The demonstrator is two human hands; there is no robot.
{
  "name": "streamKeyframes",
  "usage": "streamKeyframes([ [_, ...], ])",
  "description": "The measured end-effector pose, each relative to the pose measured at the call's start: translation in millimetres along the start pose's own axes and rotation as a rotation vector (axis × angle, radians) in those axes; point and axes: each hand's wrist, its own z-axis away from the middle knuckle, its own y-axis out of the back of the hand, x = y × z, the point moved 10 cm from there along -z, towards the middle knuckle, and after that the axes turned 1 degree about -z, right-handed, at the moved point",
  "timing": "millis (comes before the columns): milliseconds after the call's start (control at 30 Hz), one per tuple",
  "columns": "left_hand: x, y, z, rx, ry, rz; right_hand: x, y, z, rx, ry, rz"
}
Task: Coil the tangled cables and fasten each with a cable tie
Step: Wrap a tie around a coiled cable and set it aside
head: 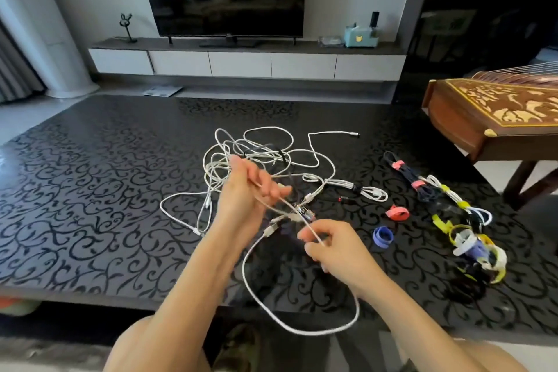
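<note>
Both hands are raised above the near middle of the black patterned table. The left hand has its fingers curled round a white cable, and the right hand, nearer and to the right, pinches the same cable between thumb and fingertips. Between them the cable runs taut, then drops in a wide loop past the near table edge. Just beyond the left hand lies the tangle of white cables, with what looks like a dark lead caught in it, though blur makes that hard to tell. Right of the tangle a small white bundle lies bound. Farther right a dark cable wears pink ties. A red cable tie and a blue cable tie lie loose near the right hand, and a heap of coloured ties sits at the right edge
</note>
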Motion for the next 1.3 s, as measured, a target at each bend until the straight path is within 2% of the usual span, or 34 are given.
streamKeyframes([
  [67, 30.0, 18.6, -10.3, 0.084, -0.068, 0.116, 14.5, -0.3, 5.6, -0.065, -0.049, 0.039],
  [100, 44.0, 28.5, -15.0, 0.121, -0.103, 0.098, 17.8, -1.3, 7.6, -0.109, -0.059, 0.002],
  [200, 58.8, 54.7, -20.0, 0.204, -0.129, -0.211, 7.3, 8.4, 8.4, -0.131, -0.022, -0.138],
  [300, 39.9, 57.2, -29.9, 0.139, -0.082, -0.572, -13.1, 35.0, 1.4, 0.013, 0.129, -0.183],
  [400, 15.7, 45.2, -31.0, 0.073, 0.01, -0.749, -35.8, 46.3, 4.3, 0.096, 0.327, 0.058],
  [467, -9.9, 26.7, -22.3, -0.039, 0.111, -0.843, -45.7, 44.8, 5.7, 0.119, 0.418, 0.199],
  [600, -60.8, -5.4, 9.9, -0.251, 0.447, -0.657, -56.9, 36.0, -2.3, 0.135, 0.469, 0.267],
  [733, -92.1, -24.8, 42.5, -0.424, 0.699, -0.449, -60.8, 44.4, -5.2, 0.293, 0.464, 0.322],
  [867, -101.0, -33.8, 56.0, -0.531, 0.709, -0.426, -52.7, 56.9, -9.3, 0.41, 0.308, 0.238],
  [933, -99.3, -36.4, 56.9, -0.571, 0.694, -0.43, -49.3, 55.0, -11.7, 0.371, 0.253, 0.189],
  [1100, -102.7, -43.5, 66.9, -0.656, 0.681, -0.53, -41.5, 41.8, -18.9, 0.211, 0.165, -0.127],
  [1200, -106.7, -53.1, 76.2, -0.704, 0.687, -0.516, -46.4, 36.7, -21.6, 0.226, 0.197, -0.089],
  [1300, -107.2, -54.7, 77.6, -0.739, 0.67, -0.559, -53.2, 34.2, -25.1, 0.216, 0.287, 0.078],
])
